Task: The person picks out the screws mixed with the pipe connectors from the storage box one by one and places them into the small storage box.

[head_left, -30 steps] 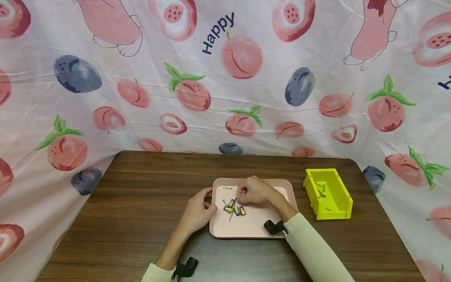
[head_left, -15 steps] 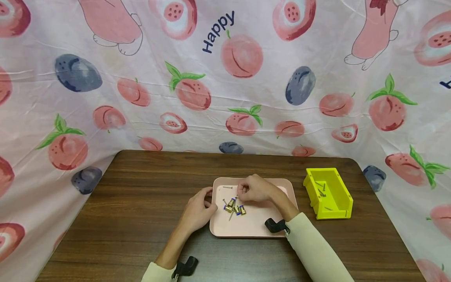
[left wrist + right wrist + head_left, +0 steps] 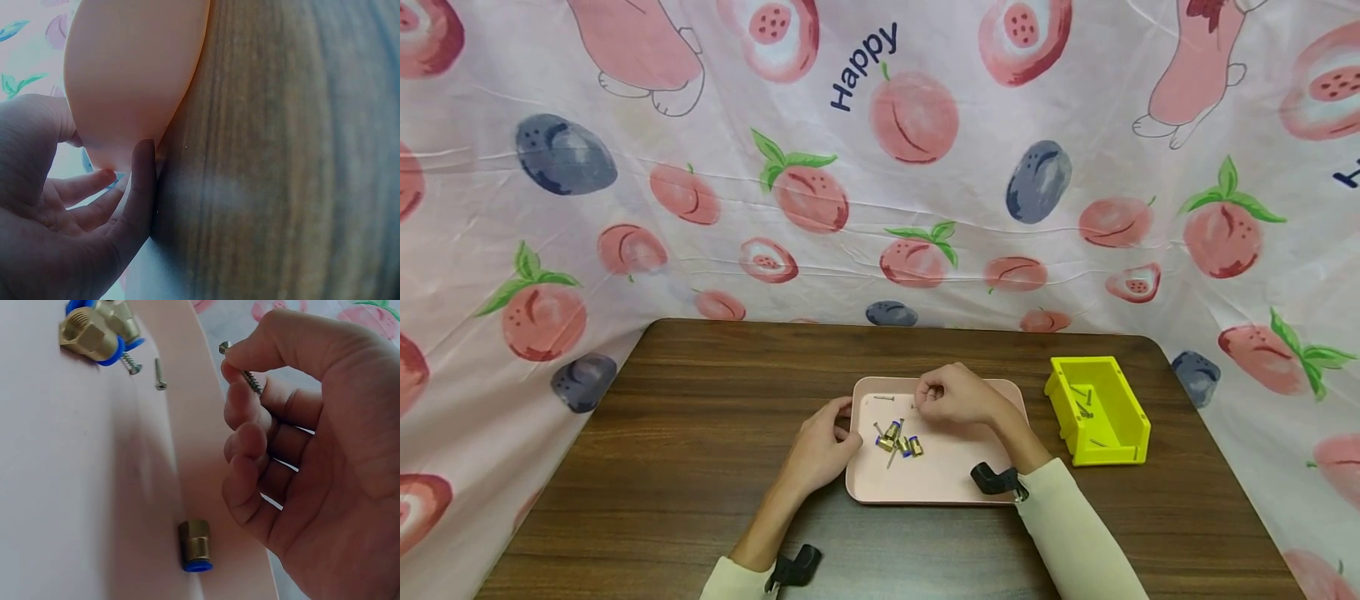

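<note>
Our right grip (image 3: 340,462), in the right wrist view, is pinching a screw (image 3: 252,382) between thumb and fingertip, with its head and threads both poking out. Down in the pink tray (image 3: 50,475) we can see a single fitting (image 3: 199,540), brass with a blue ring, well apart from the fittings (image 3: 94,337) bunched up near a loose screw (image 3: 160,375).

Over in the head view, we've got that pinch above the far part of the tray, right of the bunch, which has some screws mixed in. Our yellow bin (image 3: 1111,456) sits on the wood surface (image 3: 715,417) right of the tray, a few more screws (image 3: 1084,409) inside.

Left wrist view: our left grip (image 3: 72,244) has thumb and fingers curled round the tray's left end.
</note>
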Demonstrator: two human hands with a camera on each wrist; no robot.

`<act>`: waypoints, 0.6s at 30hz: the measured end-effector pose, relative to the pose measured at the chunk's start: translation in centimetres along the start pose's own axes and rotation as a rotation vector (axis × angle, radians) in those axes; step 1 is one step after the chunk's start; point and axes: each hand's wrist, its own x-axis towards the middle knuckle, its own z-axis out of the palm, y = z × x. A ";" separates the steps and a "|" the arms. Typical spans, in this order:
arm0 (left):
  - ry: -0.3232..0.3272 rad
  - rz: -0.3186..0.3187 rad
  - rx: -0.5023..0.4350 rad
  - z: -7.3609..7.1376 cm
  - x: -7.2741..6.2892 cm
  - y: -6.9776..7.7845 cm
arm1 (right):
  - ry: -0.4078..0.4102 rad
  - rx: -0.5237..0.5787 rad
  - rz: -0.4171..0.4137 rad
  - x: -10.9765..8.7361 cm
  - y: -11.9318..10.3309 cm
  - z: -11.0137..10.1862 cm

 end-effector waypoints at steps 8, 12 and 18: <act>-0.045 -0.113 0.021 -0.6 -0.2 2.0 | 0.077 0.047 -0.019 -1.1 -0.4 -0.8; -0.048 -0.115 0.015 -0.6 -0.1 1.9 | 0.101 0.080 -0.020 -1.7 -0.6 -1.1; -0.045 -0.110 -0.004 -0.6 -0.2 1.9 | 0.139 0.101 -0.013 -2.6 -1.0 -1.8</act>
